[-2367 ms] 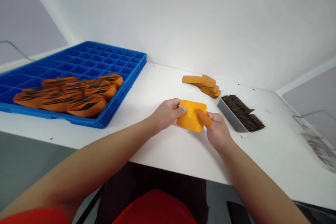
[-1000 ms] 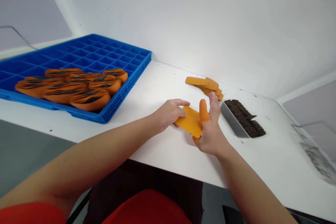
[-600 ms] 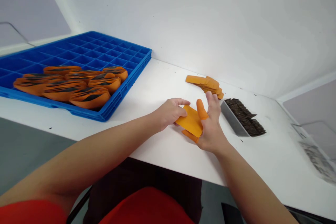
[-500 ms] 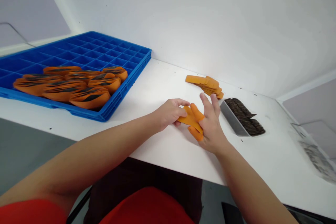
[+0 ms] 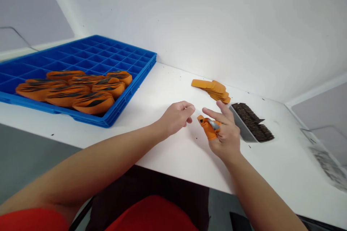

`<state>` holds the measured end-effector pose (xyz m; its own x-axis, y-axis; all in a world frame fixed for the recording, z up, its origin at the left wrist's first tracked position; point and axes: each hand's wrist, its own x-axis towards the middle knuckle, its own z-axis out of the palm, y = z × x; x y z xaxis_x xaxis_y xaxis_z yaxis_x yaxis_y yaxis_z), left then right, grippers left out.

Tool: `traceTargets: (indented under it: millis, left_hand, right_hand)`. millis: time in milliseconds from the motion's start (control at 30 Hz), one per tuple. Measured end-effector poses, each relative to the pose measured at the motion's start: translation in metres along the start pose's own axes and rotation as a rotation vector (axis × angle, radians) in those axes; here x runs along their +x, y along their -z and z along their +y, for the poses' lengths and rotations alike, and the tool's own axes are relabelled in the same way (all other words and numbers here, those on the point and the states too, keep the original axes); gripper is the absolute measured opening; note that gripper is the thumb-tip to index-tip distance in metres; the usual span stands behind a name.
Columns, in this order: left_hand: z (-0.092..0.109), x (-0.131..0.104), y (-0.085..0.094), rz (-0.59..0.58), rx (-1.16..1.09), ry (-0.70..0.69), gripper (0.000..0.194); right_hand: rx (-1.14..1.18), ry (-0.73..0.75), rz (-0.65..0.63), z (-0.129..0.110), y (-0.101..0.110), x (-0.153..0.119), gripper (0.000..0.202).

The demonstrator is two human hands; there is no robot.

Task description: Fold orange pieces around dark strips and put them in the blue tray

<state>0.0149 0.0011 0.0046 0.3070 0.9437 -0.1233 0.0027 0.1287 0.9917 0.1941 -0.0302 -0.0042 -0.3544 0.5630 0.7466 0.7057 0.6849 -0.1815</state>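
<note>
My right hand is over the table with two fingers raised. Orange covers sit on its thumb and a bent finger. These close on a small bent orange piece, which shows a grey, shiny curve and a dark spot near its tip; where piece and covers part is hard to tell. Just left of it, apart from the piece, is my left hand, thumb pressed to the fingers and nothing visible in the pinch. A fanned stack of flat orange pieces lies behind my right hand.
A blue compartment tray stands at left, with several bundles of orange pieces showing dark insides. Right of my hand, a grey box holds rows of thin dark brown pieces. A clear bag lies far right. A wall backs the table.
My left hand has let go of the orange piece and is now apart from it. My right thumb and covered finger, spread before, have closed, and the piece is now bent.
</note>
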Motion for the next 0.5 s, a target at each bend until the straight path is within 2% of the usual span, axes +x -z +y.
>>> traceTargets:
  millis: [133, 233, 400, 500]
  left_hand:
    - [-0.001, -0.006, 0.0, 0.038, 0.084, -0.216, 0.036]
    - [0.0, -0.012, 0.0, 0.034, 0.178, -0.387, 0.037]
    - [0.003, -0.02, 0.0, 0.027, 0.439, -0.883, 0.035]
    - [0.003, -0.02, 0.0, -0.04, 0.549, -0.977, 0.029]
  right_hand:
    - [0.026, -0.075, 0.01, -0.003, 0.001, 0.0, 0.011]
    - [0.022, -0.065, 0.004, -0.004, 0.002, 0.001, 0.012]
    - [0.037, -0.017, -0.024, -0.004, 0.003, 0.001, 0.011]
    - [0.052, -0.013, -0.04, -0.004, 0.002, 0.002, 0.009]
